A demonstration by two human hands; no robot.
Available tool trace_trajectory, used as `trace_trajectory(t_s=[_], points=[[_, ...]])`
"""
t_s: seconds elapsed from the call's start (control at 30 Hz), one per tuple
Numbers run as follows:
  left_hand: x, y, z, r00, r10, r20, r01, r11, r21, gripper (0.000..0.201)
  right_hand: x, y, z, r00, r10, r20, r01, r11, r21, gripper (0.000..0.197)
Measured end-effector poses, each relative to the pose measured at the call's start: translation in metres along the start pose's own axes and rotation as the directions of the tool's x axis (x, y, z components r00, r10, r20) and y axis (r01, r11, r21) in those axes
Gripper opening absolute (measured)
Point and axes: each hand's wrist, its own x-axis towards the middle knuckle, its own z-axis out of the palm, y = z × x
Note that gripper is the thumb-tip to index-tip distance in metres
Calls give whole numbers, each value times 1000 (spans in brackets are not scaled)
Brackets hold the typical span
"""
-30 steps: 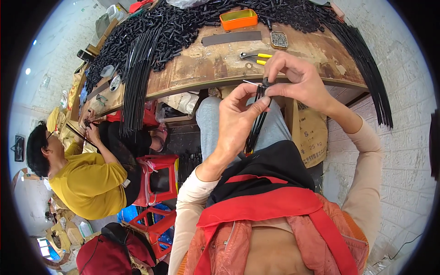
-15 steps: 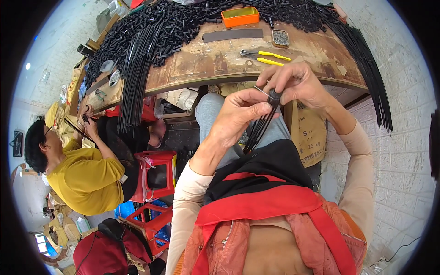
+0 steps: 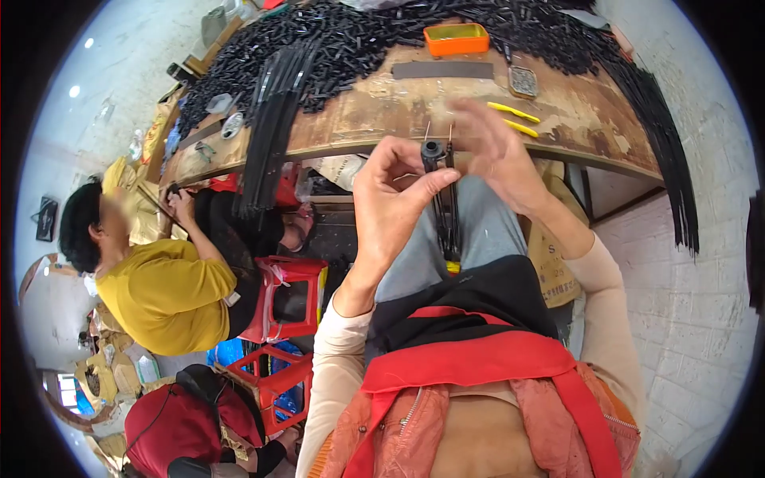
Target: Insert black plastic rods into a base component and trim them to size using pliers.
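My left hand [image 3: 390,203] is closed on a black umbrella frame [image 3: 446,215], gripped between thumb and fingers just below its round, hollow hub. Several thin black ribs hang down from the hub over my lap, with a yellow bit at their lower end. Two thin pointed wires stick up beside the hub. Just right of it, apart from the frame, is my right hand [image 3: 506,163], its fingers smeared by motion. Behind those fingers lie pliers with yellow handles [image 3: 522,128] on the table, their jaws hidden.
On the wooden table [image 3: 358,111] are a heap of small black parts [image 3: 239,92], an orange tin [image 3: 456,38], a dark flat strip [image 3: 442,70] and a small box of metal bits [image 3: 523,81]. Black rods [image 3: 271,127] overhang its edge. A person in yellow [image 3: 167,295] sits left, near red stools [image 3: 291,287].
My right hand has let go of the umbrella frame's hub and moved right, toward the pliers. My left hand still holds the frame, with the hub's open end now showing. The view has shifted.
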Motion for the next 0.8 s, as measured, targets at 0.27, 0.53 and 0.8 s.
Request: trace_trajectory(t_s=[0.27,0.53,0.8], points=[[12,-8,-25,998,61,14,-59,996,-70,51,-18,42,-16,961,270,54,-233,901,-367,13],[19,-10,-21,999,-3,37,11,979,-203,38,-15,40,-13,967,254,-4,-239,902,-359,11],[16,-16,-11,1000,25,-16,-26,993,-116,35,-8,45,-7,971,234,-56,-237,893,-382,11]])
